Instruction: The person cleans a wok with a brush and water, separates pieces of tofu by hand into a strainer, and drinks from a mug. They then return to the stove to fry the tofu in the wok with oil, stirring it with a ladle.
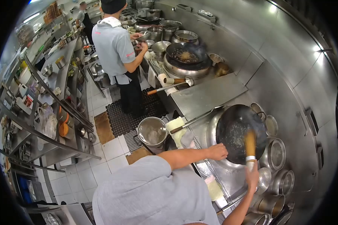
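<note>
Stainless wok range [206, 95] along a steel-clad back wall [289, 60]; tiled floor [109, 153] with a black rubber mat [131, 114], and wire shelving [49, 97] loaded with bowls and tubs across the aisle. Left hand [217, 152]: arm reaches out straight from the grey sleeve, fingers curled at the near rim of the black wok [238, 131]. They touch the rim, but can't tell if it's a real clamp or just resting. Right hand [252, 176]: forearm comes up from below, wrist cocked, fist wrapped tight round the base of a bamboo wok brush [250, 144]. The bristles run up from the fingers into the wok bowl, tip on the wet residue at the bottom. The wok sits in its burner ring, just beyond the left fingers and above the right fist. A ladle [193, 120] lies past the left knuckles, its handle angled up toward the wok rim, with a folded pale yellow cloth [175, 129] under its grip end. Steel stockpot [152, 131] stands on the floor further out on that side. Round steel seasoning pots [277, 153] ring the far side of the right fingers, with a perforated strainer [264, 179] just beside the fist. Well apart up the line, a co-worker [114, 48] in a grey shirt stands at a second wok [186, 55], hands at the counter.
</note>
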`<control>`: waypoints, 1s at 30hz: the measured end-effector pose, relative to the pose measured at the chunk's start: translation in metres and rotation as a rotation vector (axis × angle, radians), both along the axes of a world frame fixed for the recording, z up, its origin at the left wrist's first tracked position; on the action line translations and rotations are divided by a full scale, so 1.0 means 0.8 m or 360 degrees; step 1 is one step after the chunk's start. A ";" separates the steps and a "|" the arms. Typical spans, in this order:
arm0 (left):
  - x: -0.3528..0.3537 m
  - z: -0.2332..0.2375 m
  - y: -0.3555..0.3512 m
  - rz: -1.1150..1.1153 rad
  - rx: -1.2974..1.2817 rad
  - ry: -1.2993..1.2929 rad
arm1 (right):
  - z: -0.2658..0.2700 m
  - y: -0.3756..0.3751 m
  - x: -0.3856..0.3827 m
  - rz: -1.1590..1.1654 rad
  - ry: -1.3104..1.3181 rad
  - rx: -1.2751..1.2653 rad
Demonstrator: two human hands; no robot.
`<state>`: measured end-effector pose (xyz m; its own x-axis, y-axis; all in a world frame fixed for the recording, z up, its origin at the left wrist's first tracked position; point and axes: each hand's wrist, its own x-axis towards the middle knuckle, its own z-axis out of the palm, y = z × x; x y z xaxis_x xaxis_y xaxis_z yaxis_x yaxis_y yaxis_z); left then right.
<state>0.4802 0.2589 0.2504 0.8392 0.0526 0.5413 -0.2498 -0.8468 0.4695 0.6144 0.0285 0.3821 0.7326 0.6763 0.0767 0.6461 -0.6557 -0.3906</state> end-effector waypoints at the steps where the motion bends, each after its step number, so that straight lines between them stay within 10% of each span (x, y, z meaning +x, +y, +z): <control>1: -0.010 0.001 0.004 -0.0065 -0.0037 0.0016 | 0.021 0.019 -0.024 0.0042 0.0220 -0.0102; 5: -0.086 0.021 0.006 -0.0180 -0.0053 -0.0156 | 0.048 0.029 -0.068 0.0373 0.0918 -0.0773; 17: 0.007 0.246 0.001 -0.0675 0.0562 -0.0448 | 0.023 -0.068 -0.080 0.0179 0.1870 0.0254; 21: 0.050 0.273 -0.014 -0.0622 0.0698 -0.0584 | -0.081 -0.097 -0.039 0.0204 0.1847 0.0582; 25: 0.042 0.275 -0.012 -0.0545 0.0772 -0.0623 | -0.184 -0.141 0.048 -0.0439 0.0711 -0.0047; 30: -0.044 0.219 0.023 -0.0343 0.0699 -0.0219 | -0.164 -0.132 0.022 -0.1096 0.1021 0.0317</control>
